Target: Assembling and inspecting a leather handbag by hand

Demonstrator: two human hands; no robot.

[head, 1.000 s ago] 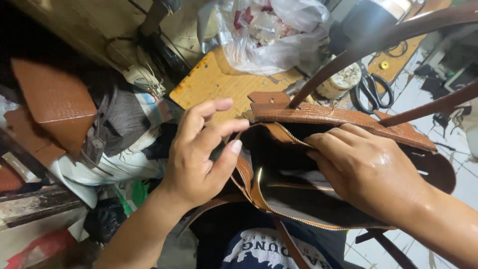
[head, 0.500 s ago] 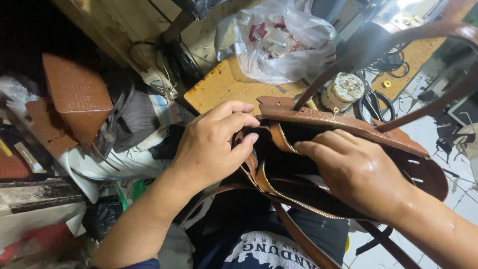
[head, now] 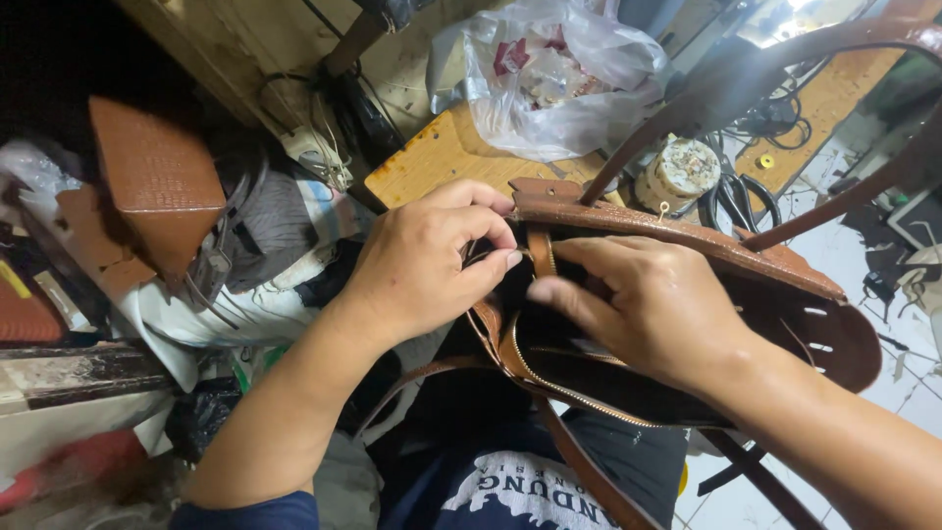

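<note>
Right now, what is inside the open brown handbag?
Inside the brown handbag only dark lining and the zipper edge show. The left hand and right hand cover the opening's near end; any contents are hidden.

Single head-worn view, looking steeply down, close over lap and cluttered workbench, no second view
</note>
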